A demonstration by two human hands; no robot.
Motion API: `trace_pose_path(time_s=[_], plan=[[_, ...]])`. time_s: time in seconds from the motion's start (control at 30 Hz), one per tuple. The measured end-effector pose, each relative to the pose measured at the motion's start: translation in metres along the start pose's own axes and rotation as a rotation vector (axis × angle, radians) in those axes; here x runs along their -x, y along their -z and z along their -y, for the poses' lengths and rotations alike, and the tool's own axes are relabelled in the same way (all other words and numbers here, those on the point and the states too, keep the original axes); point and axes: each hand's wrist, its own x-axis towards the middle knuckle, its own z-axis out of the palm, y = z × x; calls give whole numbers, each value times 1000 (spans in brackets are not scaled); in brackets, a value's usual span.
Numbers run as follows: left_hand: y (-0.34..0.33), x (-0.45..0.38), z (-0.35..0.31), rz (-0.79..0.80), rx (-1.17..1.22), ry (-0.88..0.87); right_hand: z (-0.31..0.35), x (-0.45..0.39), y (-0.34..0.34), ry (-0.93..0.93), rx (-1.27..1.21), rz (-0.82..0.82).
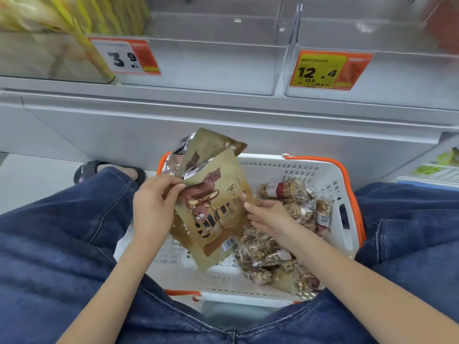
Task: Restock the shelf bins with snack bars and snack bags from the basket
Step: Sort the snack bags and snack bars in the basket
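Your left hand pinches tan snack bags above the white basket; your right hand seems spread. Clear shelf bins sit ahead.

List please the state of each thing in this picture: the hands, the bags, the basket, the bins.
left hand: grips the stack of tan snack bags by its left edge
right hand: fingers straight, touching the front bag's right edge
tan snack bags: sealed, held tilted over the basket
white basket: on the floor, handles down, partly filled
snack bars: wrapped, piled at the basket's right
middle shelf bin: looks empty
left shelf bin: holds yellow packs
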Motion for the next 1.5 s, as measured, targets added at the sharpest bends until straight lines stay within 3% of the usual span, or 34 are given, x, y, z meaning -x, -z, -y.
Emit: trace_pose_path(time_s=[0.07,0.13,0.23,0.33,0.5,0.57,0.63,0.7,0.83,0.93,1.03,1.2,1.33,1.5], plan=[[7,6,4,-14,83,115,9,0,5,-108,-115,48],[11,8,14,22,141,205,19,6,14,-84,113,88],[13,12,34,144,204,367,27,3,20,138,494,61],[9,17,50,309,278,592,22,-4,10,276,577,61],[-14,28,85,651,34,867,3,-21,-16,457,857,23],[-24,32,90,760,-108,824,0,-29,-23,472,907,39],[-27,33,85,822,-286,650,-5,-37,-28,460,969,55],[-29,33,80,772,-362,498,-13,-44,-30,427,1010,28],[-41,25,77,498,-437,215,-17,-51,-27,387,967,26],[-64,4,66,577,-336,5,-16,-55,-27,398,938,118],[-99,-16,62,815,-302,47,-22,-53,-36,396,895,246],[-134,-27,79,1126,-476,197,-46,-59,-30,310,1028,262],[-133,-27,86,1025,-428,165,-51,-62,-22,297,1005,191],[-84,-30,86,961,-19,196,-40,-56,-29,438,853,98]])
